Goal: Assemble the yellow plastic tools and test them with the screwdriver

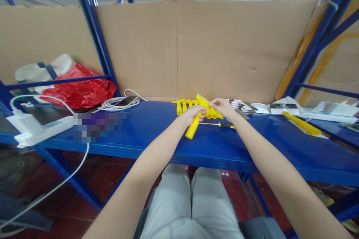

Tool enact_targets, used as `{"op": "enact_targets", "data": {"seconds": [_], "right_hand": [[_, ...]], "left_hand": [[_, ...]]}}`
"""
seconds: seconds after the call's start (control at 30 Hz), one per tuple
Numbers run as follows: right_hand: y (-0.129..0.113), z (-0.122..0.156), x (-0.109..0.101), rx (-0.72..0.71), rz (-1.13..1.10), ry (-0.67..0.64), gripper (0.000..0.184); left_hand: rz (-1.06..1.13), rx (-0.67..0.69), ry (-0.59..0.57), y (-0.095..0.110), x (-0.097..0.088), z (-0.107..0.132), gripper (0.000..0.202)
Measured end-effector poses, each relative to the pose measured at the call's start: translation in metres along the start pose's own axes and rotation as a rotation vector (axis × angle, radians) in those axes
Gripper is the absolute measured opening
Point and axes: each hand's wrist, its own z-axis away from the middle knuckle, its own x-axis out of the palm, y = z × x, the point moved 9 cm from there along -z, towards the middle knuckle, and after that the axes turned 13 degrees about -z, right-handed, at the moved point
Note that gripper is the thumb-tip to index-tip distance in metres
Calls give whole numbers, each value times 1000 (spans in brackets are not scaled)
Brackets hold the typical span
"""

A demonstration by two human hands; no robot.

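My left hand is wrapped round the handle of a yellow scraper, tilted with its wide head up and away from me. A pale strip shows along the head's far edge. Close to the right side of that head, my right hand has its thumb and fingertips pinched together; what they hold, if anything, is too small to make out. Behind both hands lies a row of several yellow scraper handles, partly covered by them. A screwdriver with a black and yellow handle rests below my right hand.
Thin blades and papers lie right of my hands. Farther right are a yellow-handled tool and a white box. Left are a coiled white cable, red bag and power strip. Cardboard backs the blue bench.
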Motion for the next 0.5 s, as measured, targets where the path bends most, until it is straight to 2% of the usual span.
{"op": "enact_targets", "data": {"seconds": [0.13, 0.33, 0.5], "right_hand": [[5, 3, -1, 74, -61, 31, 31], [16, 7, -13, 173, -127, 175, 46], [25, 12, 0, 312, -279, 120, 40]], "left_hand": [[5, 16, -5, 3, 1, 2, 28], [39, 30, -30, 4, 2, 1, 27], [50, 27, -50, 1, 2, -3, 23]]}}
